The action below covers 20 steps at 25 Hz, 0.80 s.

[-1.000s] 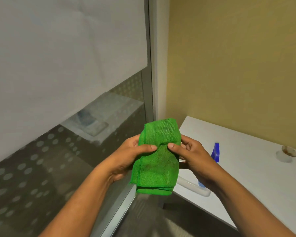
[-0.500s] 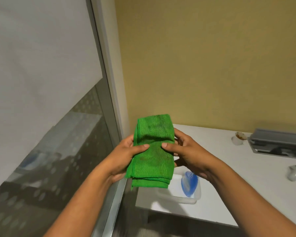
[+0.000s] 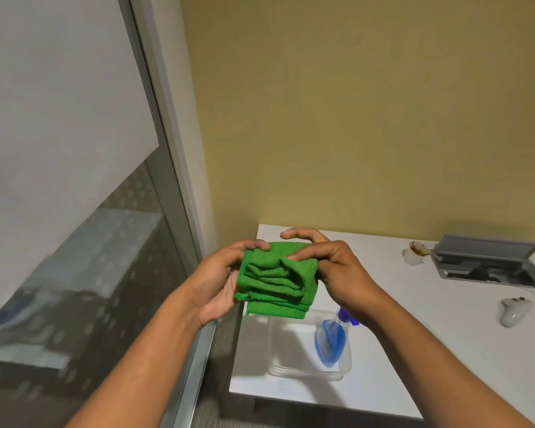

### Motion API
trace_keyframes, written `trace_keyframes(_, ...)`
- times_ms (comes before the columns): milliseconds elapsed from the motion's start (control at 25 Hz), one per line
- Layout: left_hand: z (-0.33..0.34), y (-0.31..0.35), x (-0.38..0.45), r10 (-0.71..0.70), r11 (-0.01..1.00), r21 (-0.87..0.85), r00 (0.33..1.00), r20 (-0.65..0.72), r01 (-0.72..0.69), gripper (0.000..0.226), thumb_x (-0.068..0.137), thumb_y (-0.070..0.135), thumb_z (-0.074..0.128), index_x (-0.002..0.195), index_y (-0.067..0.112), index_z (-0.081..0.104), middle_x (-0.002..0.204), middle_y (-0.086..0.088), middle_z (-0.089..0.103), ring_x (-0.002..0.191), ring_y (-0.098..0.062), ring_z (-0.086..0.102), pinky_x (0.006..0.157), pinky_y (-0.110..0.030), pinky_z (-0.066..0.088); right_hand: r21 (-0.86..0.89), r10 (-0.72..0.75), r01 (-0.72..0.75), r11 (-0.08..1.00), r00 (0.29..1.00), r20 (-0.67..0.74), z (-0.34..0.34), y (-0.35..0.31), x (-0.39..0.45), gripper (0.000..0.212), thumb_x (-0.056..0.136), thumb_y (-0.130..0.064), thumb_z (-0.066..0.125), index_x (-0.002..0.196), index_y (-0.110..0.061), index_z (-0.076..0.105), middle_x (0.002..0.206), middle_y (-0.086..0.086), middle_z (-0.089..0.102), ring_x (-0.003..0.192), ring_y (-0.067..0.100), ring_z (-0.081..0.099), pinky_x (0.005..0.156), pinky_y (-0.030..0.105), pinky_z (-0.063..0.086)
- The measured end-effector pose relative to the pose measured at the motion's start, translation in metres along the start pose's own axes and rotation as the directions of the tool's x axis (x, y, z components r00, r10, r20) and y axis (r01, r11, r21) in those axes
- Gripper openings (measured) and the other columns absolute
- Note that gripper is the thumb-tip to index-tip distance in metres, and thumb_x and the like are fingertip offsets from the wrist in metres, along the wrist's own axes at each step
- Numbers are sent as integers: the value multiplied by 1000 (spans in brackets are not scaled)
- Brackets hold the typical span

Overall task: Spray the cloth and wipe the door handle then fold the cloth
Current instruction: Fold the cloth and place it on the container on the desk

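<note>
Head view: both bare hands are raised in front of the person, holding a folded green cloth (image 3: 277,281) between them, above the near left corner of a white table (image 3: 414,335). The left hand (image 3: 220,282) cups the cloth's left side from below, palm turned toward it, with the thumb pressed on the upper left edge. The right hand (image 3: 331,267) grips the cloth's right side, thumb on the top face and fingers curled over the far edge. Both hands are closed on the cloth. The two hands do not touch each other; the cloth fills the space between them.

The cloth is folded into several layers, with the stacked edges facing the camera. The layers are uneven, and the lowest one hangs out below the rest. The top face is bunched between the two thumbs.

Directly below the hands, a clear plastic tray (image 3: 294,372) sits on the table. A spray bottle (image 3: 332,341) with blue liquid lies on its side in the tray, just under the right wrist.

Well to the right of the right hand, a white cup (image 3: 416,253) with brown staining stands beside a partly open grey laptop (image 3: 488,261). A white controller (image 3: 513,312) rests on the table nearer the camera than the laptop.

To the left of the left hand stands a glass partition (image 3: 74,273) with a dotted pattern and a metal frame.
</note>
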<state>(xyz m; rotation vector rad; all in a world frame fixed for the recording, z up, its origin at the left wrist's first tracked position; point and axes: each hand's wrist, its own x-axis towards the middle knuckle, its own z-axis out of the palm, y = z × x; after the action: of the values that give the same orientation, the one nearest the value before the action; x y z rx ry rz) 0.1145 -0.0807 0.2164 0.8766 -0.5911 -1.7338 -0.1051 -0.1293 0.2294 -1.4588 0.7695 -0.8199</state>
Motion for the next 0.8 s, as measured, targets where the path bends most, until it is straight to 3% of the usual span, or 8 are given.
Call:
trace_keyframes(120, 8, -2, 0, -53, 996, -66, 992, 117, 61, 28, 97, 32, 52, 106, 11, 68, 113, -23, 69, 91, -36, 71, 82, -46, 61, -85, -54, 52, 995, 998, -28, -2, -5, 0, 76, 87, 33, 30, 79, -18, 86, 140, -3, 63, 112, 7, 69, 74, 17, 53)
trace_keyframes(200, 14, -7, 4, -10, 999, 44, 998, 64, 7, 21, 91, 18, 71, 110, 15, 64, 112, -22, 67, 86, -32, 72, 77, -41, 64, -40, -22, 20, 999, 999, -43, -5, 0, 0, 68, 90, 25, 37, 90, -20, 87, 142, -2, 62, 115, 10, 67, 79, 18, 53)
trace_keyframes(320, 13, -15, 11, 213, 950, 246, 976, -54, -194, 63, 72, -5, 80, 127, 17, 58, 117, -16, 70, 95, -27, 74, 78, -38, 66, 399, 122, -76, 914, 989, -89, -6, 8, -5, 61, 84, -4, 50, 135, -31, 71, 125, -4, 73, 104, 18, 67, 85, 30, 52)
trace_keyframes(400, 15, -16, 15, 339, 901, 308, 939, -59, -305, 79, 66, -10, 82, 135, 18, 56, 117, -5, 75, 104, -22, 75, 83, -36, 65, 490, 199, -135, 861, 977, -81, -5, 10, -12, 61, 88, -22, 59, 148, -34, 55, 118, -6, 79, 104, 21, 74, 95, 41, 57)
trace_keyframes(520, 14, -26, 19, 372, 900, 291, 919, -131, -323, 87, 63, -11, 90, 139, 15, 55, 115, -2, 80, 104, -19, 77, 82, -33, 64, 264, 224, -190, 946, 969, -104, 4, 20, -19, 58, 98, -10, 76, 147, -25, 51, 124, 6, 80, 115, 28, 77, 99, 43, 62)
trace_keyframes(640, 1, -48, 19, 157, 974, 191, 974, -165, -124, 77, 75, 2, 88, 143, 15, 56, 128, -13, 77, 111, -29, 76, 82, -36, 64, 214, 308, -263, 941, 926, -218, 3, 38, -30, 56, 97, 1, 75, 143, -17, 49, 117, 11, 82, 104, 24, 81, 89, 37, 66)
trace_keyframes(720, -16, -69, 21, 21, 988, 156, 987, -156, 4, 75, 76, -3, 85, 144, 12, 57, 132, -20, 74, 116, -36, 74, 84, -40, 65, 52, 302, -300, 952, 906, -297, 3, 53, -42, 51, 96, -8, 78, 136, -17, 47, 116, 6, 78, 89, 16, 81, 74, 21, 63)
trace_keyframes(800, -28, -89, 24, -37, 996, 68, 982, -186, 51, 72, 75, -8, 81, 142, 8, 59, 129, -25, 73, 112, -38, 75, 83, -41, 65, -254, 205, -325, 911, 891, -405, 9, 75, -54, 43, 95, -22, 82, 121, -22, 47, 112, -6, 68, 80, 10, 72, 66, 13, 54)
